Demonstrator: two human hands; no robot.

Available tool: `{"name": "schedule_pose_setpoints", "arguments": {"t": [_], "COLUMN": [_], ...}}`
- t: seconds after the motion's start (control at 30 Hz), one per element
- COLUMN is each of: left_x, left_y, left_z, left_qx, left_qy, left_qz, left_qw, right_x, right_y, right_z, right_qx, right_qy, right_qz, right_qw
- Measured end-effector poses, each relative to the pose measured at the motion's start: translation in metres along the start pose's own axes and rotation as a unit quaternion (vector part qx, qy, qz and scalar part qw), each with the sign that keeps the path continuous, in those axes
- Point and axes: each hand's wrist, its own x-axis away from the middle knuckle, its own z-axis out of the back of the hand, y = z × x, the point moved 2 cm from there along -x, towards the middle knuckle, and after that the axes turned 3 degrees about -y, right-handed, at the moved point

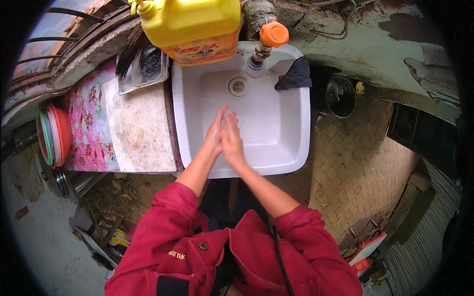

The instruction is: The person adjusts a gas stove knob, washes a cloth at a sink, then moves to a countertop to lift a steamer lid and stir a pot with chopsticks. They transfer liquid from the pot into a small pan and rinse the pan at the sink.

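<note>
Over the front left part of a white ceramic sink [289, 144], my two hands are pressed palm to palm with their fingers stretched out. My left hand [213, 135] touches my right hand [232, 142], which lies partly across it. The skin looks wet. No object shows in either hand, though the space between the palms is hidden. Ahead of the fingertips is the round drain [237, 86]. Above the basin's back edge hangs a tap with an orange handle [274, 34] and a clear nozzle [256, 69].
A yellow plastic jug [192, 26] with a pump stands behind the sink. A dark cloth [296, 76] drapes over the back right rim. Left are a stained white board [140, 129], a clear plastic container [150, 66] and stacked basins [61, 135]. A black bucket [340, 97] stands right.
</note>
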Motion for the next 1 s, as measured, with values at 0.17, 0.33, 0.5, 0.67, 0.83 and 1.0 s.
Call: {"name": "schedule_pose_setpoints", "arguments": {"t": [0.17,0.33,0.5,0.67,0.83,1.0], "left_x": [0.007,-0.013,0.01,-0.009,0.012,-0.006], "left_y": [-0.023,-0.024,-0.031,-0.012,-0.036,-0.029], "left_z": [-0.002,0.022,-0.009,0.007,-0.003,0.022], "left_qx": [-0.002,0.064,0.006,0.059,0.017,0.052], "left_qy": [-0.07,-0.063,-0.031,0.015,-0.052,-0.056], "left_qz": [-0.018,0.007,0.01,-0.059,0.007,-0.033], "left_qw": [0.997,0.996,0.999,0.996,0.998,0.996], "right_x": [-0.058,-0.002,-0.049,0.002,-0.056,-0.045], "right_y": [-0.01,0.0,0.015,0.0,0.023,0.019], "right_z": [0.029,0.003,0.027,0.007,0.039,0.024], "right_qx": [-0.056,0.056,0.047,0.058,-0.085,-0.055], "right_qy": [0.013,0.001,0.059,0.006,0.122,0.077], "right_qz": [-0.061,0.115,-0.031,0.067,-0.085,-0.049], "right_qw": [0.996,0.992,0.997,0.996,0.985,0.994]}}
